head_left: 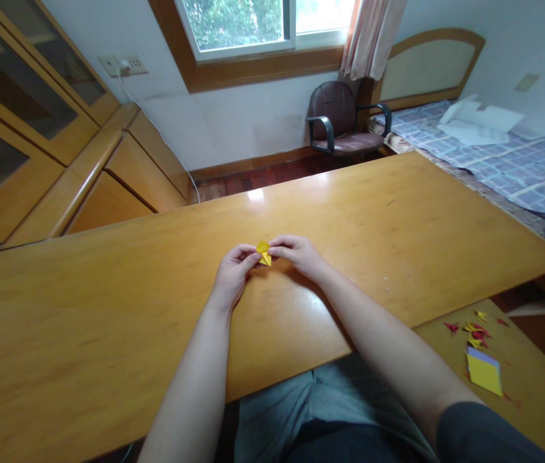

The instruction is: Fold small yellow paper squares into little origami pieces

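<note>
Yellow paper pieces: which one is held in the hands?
The small folded yellow piece, pinched between the left hand and right hand above the table; the flat yellow sheet lies untouched lower right.

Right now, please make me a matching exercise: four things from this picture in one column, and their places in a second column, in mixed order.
Things:
1. small yellow folded paper
2. stack of paper sheets
3. brown office chair
4. white sheets

Places:
A. on the bed
B. on the lower surface at the person's right
C. between the left hand and right hand, above the table
D. under the window

Pairs: 1-C, 2-B, 3-D, 4-A
</note>
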The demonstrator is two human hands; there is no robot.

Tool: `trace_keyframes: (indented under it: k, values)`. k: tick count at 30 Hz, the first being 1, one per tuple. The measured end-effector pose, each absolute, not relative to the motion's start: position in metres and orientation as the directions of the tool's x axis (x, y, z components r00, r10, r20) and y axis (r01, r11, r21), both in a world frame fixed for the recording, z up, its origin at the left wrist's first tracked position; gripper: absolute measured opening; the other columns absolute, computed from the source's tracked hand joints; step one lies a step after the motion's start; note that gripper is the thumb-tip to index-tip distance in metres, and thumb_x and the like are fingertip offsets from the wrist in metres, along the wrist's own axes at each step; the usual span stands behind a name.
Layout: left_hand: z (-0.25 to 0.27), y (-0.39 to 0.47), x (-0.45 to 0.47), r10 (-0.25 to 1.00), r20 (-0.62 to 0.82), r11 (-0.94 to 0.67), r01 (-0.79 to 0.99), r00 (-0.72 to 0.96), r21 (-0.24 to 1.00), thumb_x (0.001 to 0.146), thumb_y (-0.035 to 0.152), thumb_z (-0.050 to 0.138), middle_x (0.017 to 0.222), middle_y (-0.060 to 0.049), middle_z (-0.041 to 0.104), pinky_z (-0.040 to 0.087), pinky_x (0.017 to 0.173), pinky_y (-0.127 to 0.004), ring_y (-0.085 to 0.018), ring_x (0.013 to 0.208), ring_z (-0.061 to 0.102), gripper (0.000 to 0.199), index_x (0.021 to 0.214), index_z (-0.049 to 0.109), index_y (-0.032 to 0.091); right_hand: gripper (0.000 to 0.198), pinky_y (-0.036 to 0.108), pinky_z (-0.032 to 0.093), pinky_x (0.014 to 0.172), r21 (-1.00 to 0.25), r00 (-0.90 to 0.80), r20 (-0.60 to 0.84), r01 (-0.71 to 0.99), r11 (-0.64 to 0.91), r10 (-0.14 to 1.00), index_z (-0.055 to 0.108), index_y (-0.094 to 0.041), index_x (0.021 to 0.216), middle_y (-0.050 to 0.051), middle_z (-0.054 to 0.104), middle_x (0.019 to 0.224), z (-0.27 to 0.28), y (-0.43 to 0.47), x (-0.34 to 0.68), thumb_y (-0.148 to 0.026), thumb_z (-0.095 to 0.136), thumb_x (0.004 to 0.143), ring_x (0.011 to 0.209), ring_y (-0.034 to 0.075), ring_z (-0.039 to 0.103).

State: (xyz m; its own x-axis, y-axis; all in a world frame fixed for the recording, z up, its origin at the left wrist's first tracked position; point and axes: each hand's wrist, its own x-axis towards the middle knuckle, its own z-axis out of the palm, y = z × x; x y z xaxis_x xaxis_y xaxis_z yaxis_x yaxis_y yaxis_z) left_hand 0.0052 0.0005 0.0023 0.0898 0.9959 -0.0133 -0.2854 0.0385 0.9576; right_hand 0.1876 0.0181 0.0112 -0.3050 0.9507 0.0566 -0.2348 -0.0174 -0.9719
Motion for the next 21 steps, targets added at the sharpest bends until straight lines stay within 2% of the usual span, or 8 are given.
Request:
trace_keyframes:
  k: [12,21]
  values:
    - [0.0013,0.0013,0.0044,0.997,-0.001,0.022,-0.287,0.073,0.958,0.062,0.037,0.089,0.073,0.001,0.073,0.052,0.064,-0.021,-0.011,0.063,0.065,0.031,0.080,0.072,0.018,0.030,0.030,0.051,0.078,-0.947,-0.352,0.044,-0.312,-0.072,0.935,0.078,-0.017,0.084,0.001,0.073,0.076,0.0118,0.0182,0.1895,-0.043,0.082,0.069,0.073,0.014,0.063]
    - [0.0019,0.0000,0.0047,0.998,-0.005,0.026,-0.324,0.068,0.946,0.062,0.039,0.089,0.075,0.000,0.073,0.052,0.063,-0.020,-0.011,0.067,0.064,0.030,0.076,0.074,0.019,0.026,0.028,0.050,0.078,-0.939,-0.395,0.056,-0.332,-0.086,0.917,0.079,-0.017,0.082,0.002,0.073,0.077,0.0139,0.0167,0.1923,-0.038,0.085,0.068,0.073,0.012,0.062]
